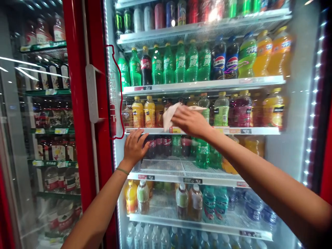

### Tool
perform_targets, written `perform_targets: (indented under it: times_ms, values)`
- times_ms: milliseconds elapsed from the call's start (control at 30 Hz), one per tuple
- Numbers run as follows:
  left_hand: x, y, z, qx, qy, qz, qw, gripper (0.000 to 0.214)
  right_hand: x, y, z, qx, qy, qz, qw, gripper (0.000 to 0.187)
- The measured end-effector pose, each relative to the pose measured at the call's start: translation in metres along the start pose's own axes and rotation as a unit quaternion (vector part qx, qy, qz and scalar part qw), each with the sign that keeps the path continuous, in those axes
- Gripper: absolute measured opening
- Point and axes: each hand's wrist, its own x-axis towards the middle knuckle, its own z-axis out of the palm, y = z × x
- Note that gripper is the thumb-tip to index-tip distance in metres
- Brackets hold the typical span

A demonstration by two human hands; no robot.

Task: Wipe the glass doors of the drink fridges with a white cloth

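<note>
My right hand [190, 121] presses a white cloth [169, 114] flat against the glass door [293, 145] of a drinks fridge, at the height of the juice bottles [144, 112]. The fingers lie stretched over the cloth. My left hand [135, 147] rests open on the same glass, lower and to the left, fingers spread upward near the door's red frame [77, 103]. A green band circles my left wrist.
Behind the glass, white wire shelves [204, 84] carry green soda bottles [178, 62], cola, orange drinks and water bottles [155, 237]. A grey door handle [92, 93] sticks out on the red frame. Another glass-fronted fridge [49, 121] stands to the left.
</note>
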Motion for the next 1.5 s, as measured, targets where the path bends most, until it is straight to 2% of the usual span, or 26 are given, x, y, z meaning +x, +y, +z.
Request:
perform_targets:
  times_ms: [67, 100, 133, 233, 267, 400, 433, 533, 567, 667, 700, 733, 867, 900, 1033, 1067, 1100, 1167, 1233, 1267, 1400, 1433, 1500]
  values:
    - [-0.006, -0.004, -0.001, 0.000, 0.011, -0.007, 1.000, 0.042, 0.006, -0.001, 0.002, -0.020, 0.058, 0.117, 0.991, 0.039]
    - [-0.009, -0.005, -0.001, -0.004, 0.015, -0.014, 1.000, 0.041, 0.009, -0.003, 0.004, -0.018, 0.070, 0.136, 0.988, 0.039]
    - [-0.011, -0.006, 0.000, -0.008, 0.016, -0.025, 1.000, 0.040, 0.012, -0.007, 0.007, -0.007, 0.062, 0.111, 0.992, 0.040]
    - [-0.015, -0.007, 0.002, -0.017, 0.016, -0.072, 0.997, 0.034, 0.022, -0.023, 0.016, 0.041, -0.010, -0.052, 0.998, 0.041]
    - [-0.017, -0.007, 0.002, -0.016, 0.023, -0.089, 0.996, 0.031, 0.025, -0.028, 0.018, 0.046, -0.019, -0.065, 0.997, 0.041]
    - [-0.023, -0.006, 0.001, 0.007, 0.074, -0.120, 0.990, 0.024, 0.039, -0.042, 0.025, 0.025, 0.029, 0.075, 0.996, 0.040]
    - [-0.026, -0.005, 0.000, 0.012, 0.078, -0.123, 0.989, 0.024, 0.043, -0.045, 0.027, 0.032, 0.025, 0.067, 0.997, 0.040]
    - [-0.036, -0.002, -0.002, 0.019, 0.072, -0.146, 0.987, 0.022, 0.060, -0.046, 0.032, 0.054, -0.019, -0.045, 0.997, 0.037]
    - [-0.039, -0.001, -0.003, 0.026, 0.070, -0.158, 0.985, 0.021, 0.068, -0.046, 0.034, 0.051, -0.019, -0.050, 0.997, 0.037]
    - [-0.046, 0.001, -0.003, 0.048, 0.072, -0.189, 0.978, 0.018, 0.094, -0.049, 0.041, 0.040, 0.041, 0.062, 0.996, 0.039]
    - [-0.047, 0.002, -0.003, 0.051, 0.072, -0.194, 0.977, 0.018, 0.102, -0.053, 0.045, 0.043, 0.055, 0.080, 0.994, 0.040]
    - [-0.048, 0.002, -0.003, 0.050, 0.071, -0.197, 0.977, 0.019, 0.107, -0.058, 0.048, 0.050, 0.055, 0.065, 0.995, 0.040]
    - [-0.048, 0.002, -0.002, 0.032, 0.066, -0.216, 0.974, 0.019, 0.112, -0.073, 0.055, 0.050, 0.005, -0.103, 0.993, 0.033]
    - [-0.047, 0.002, -0.001, 0.027, 0.066, -0.224, 0.972, 0.019, 0.113, -0.072, 0.056, 0.041, 0.007, -0.105, 0.994, 0.033]
    - [-0.049, 0.002, -0.002, 0.016, 0.085, -0.278, 0.957, 0.016, 0.130, -0.072, 0.061, 0.038, 0.063, 0.016, 0.997, 0.035]
    - [-0.051, 0.002, -0.002, 0.020, 0.094, -0.302, 0.949, 0.016, 0.138, -0.075, 0.064, 0.049, 0.065, 0.021, 0.996, 0.035]
    - [-0.055, 0.003, -0.004, 0.026, 0.104, -0.325, 0.940, 0.016, 0.147, -0.080, 0.067, 0.059, 0.058, 0.004, 0.997, 0.035]
    - [-0.067, 0.005, -0.006, 0.036, 0.116, -0.356, 0.927, 0.017, 0.161, -0.088, 0.072, 0.075, 0.030, -0.071, 0.994, 0.033]
    - [-0.080, 0.008, -0.009, 0.040, 0.108, -0.354, 0.928, 0.020, 0.171, -0.091, 0.077, 0.076, 0.015, -0.123, 0.989, 0.030]
    - [-0.087, 0.010, -0.010, 0.039, 0.098, -0.349, 0.931, 0.023, 0.174, -0.092, 0.078, 0.072, 0.020, -0.120, 0.990, 0.030]
    - [-0.106, 0.013, -0.014, 0.029, 0.064, -0.341, 0.937, 0.028, 0.180, -0.097, 0.084, 0.064, 0.064, -0.028, 0.996, 0.037]
    - [-0.110, 0.012, -0.016, 0.029, 0.055, -0.338, 0.939, 0.029, 0.180, -0.099, 0.086, 0.071, 0.056, -0.040, 0.995, 0.038]
    - [-0.119, 0.009, -0.024, 0.030, 0.028, -0.328, 0.944, 0.030, 0.180, -0.102, 0.088, 0.096, 0.019, -0.106, 0.990, 0.037]
